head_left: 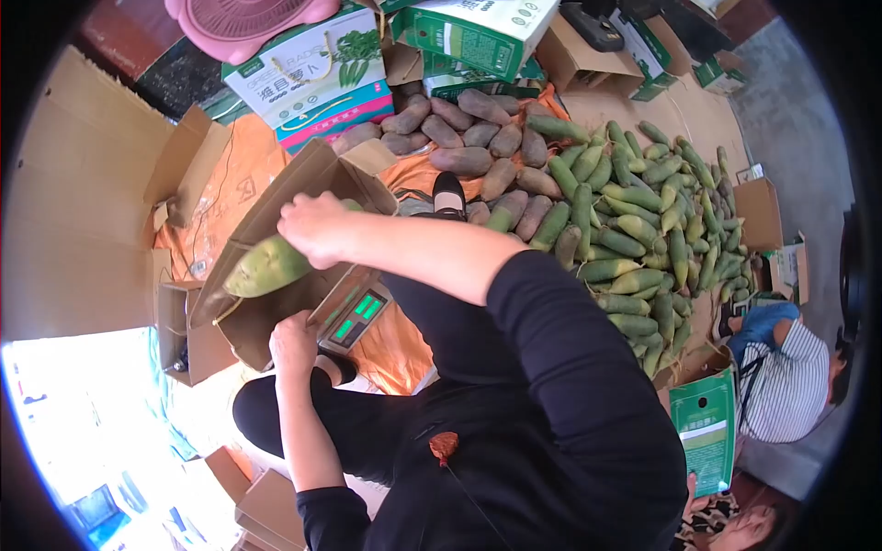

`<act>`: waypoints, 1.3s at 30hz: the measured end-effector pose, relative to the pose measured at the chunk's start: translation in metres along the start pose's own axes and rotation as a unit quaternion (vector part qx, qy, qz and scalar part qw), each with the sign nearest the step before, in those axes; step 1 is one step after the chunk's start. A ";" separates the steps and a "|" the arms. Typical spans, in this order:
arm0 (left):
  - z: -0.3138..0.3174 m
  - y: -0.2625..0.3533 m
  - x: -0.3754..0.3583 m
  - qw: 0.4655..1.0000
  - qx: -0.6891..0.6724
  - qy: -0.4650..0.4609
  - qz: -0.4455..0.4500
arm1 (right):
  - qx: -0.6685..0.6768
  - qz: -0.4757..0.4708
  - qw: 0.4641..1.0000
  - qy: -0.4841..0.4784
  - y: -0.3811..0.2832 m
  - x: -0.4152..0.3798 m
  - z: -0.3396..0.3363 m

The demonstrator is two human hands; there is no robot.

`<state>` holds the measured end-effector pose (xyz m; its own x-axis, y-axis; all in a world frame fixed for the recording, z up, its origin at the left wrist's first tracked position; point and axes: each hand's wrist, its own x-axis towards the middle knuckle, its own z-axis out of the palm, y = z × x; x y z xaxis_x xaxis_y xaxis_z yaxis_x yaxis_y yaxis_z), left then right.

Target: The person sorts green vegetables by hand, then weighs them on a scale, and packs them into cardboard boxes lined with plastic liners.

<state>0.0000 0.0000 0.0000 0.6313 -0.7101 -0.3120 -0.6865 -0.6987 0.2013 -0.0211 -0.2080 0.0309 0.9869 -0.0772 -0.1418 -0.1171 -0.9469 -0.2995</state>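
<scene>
My right hand (315, 230) reaches across to the left, its fingers wrapped round a large green radish (266, 267). The radish is held tilted over the opening of a cardboard box (268, 323). At the near edge of this box, my left hand (293, 343) is closed on the cardboard; its fingertips are partly hidden. Close beside that hand is a digital scale (356, 314) with lit green displays. What lies inside the box cannot be made out.
A big pile of green radishes (643, 220) spreads to the right, with darker purplish radishes (462, 162) at the back. Printed cartons (312, 69) and a pink basket (248, 23) stand behind. A person in a striped shirt (784, 386) sits at right, near a green carton (703, 422).
</scene>
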 end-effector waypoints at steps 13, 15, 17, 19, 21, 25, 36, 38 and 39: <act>-0.005 0.009 -0.004 0.998 -0.054 0.022 0.021 | -0.053 0.101 0.982 -0.150 -0.001 0.011 0.013; -0.003 0.011 -0.004 0.998 -0.065 0.018 0.006 | 0.163 0.023 0.986 -0.034 0.011 -0.018 -0.020; -0.001 0.009 -0.003 0.998 -0.043 0.032 0.024 | 0.242 0.020 0.966 0.086 0.033 -0.060 -0.045; -0.002 0.010 -0.004 0.999 -0.040 0.026 0.022 | 0.296 0.042 0.938 0.173 0.076 -0.089 -0.038; -0.004 0.013 -0.004 0.999 -0.039 0.017 0.010 | 0.323 0.173 0.904 0.219 0.125 -0.127 -0.014; -0.008 0.019 -0.005 0.999 -0.038 0.004 0.000 | 0.290 0.359 0.854 0.242 0.208 -0.221 0.093; 0.001 0.009 -0.003 0.998 -0.062 0.004 -0.014 | 0.521 0.538 0.613 0.253 0.193 -0.299 0.295; 0.001 0.010 -0.001 0.998 -0.056 0.008 -0.016 | 0.549 0.488 0.629 0.255 0.209 -0.286 0.328; -0.001 0.012 -0.001 0.998 -0.061 0.005 -0.009 | 0.573 0.437 0.645 0.255 0.216 -0.278 0.333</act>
<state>-0.0082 -0.0078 0.0033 0.6466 -0.6980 -0.3077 -0.6263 -0.7161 0.3081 -0.3573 -0.2871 -0.3084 0.3626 -0.7937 -0.4884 -0.3702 0.3583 -0.8571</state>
